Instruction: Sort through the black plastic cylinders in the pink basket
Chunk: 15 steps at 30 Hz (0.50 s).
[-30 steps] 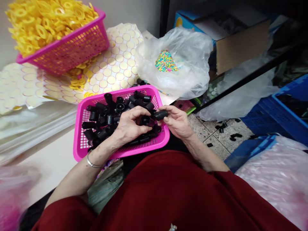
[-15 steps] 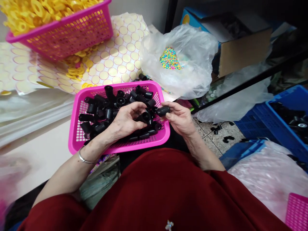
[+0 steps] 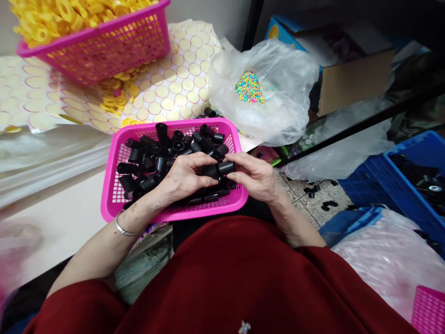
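A pink basket (image 3: 114, 204) on my lap holds several short black plastic tubes (image 3: 156, 148). Over its right half my left hand (image 3: 184, 178) and my right hand (image 3: 255, 178) meet. Each hand pinches a black tube piece (image 3: 219, 169), and the two pieces touch end to end between my fingertips. A silver bangle (image 3: 122, 229) sits on my left wrist. My red garment (image 3: 243, 278) fills the bottom of the view.
A second pink basket (image 3: 104, 46) heaped with yellow rings stands at the back left on sheets of round stickers (image 3: 174, 88). A clear bag of pastel beads (image 3: 250, 88) lies behind the near basket. A blue crate (image 3: 399, 176) and a cardboard box (image 3: 347, 79) are at right.
My right hand has brought its black piece leftward against the piece in my left hand. The view has shifted slightly, with the blue crate more in sight.
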{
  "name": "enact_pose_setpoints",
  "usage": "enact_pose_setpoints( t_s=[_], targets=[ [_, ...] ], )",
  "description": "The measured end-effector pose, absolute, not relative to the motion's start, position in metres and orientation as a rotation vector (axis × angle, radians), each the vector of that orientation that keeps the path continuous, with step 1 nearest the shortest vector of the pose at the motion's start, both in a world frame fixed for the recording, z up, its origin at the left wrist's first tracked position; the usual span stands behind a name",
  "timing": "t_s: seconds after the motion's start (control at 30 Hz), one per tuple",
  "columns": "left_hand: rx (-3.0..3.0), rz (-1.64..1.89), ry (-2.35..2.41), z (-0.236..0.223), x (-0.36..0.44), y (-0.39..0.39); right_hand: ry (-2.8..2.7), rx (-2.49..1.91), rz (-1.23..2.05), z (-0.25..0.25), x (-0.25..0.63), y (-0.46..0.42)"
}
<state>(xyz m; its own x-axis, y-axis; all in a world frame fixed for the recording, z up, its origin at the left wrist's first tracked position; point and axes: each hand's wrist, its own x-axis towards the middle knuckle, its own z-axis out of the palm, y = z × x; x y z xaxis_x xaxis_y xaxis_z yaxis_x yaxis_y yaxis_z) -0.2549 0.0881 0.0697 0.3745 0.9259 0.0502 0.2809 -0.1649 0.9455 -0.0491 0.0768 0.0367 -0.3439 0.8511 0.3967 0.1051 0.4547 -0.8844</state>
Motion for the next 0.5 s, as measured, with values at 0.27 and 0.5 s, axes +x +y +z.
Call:
enact_pose_setpoints(
  t_s=[0.27, 0.5],
  targets=[
    [1.435, 0.931, 1.144, 0.053, -0.253, 0.078, -2.191, -0.806, 0.792, 0.031, -0.079, 0.066],
    [1.513, 1.079, 1.370, 0.078, -0.280, 0.075, -1.964, -0.783, 1.053, 0.044, -0.061, 0.087]
  ],
)
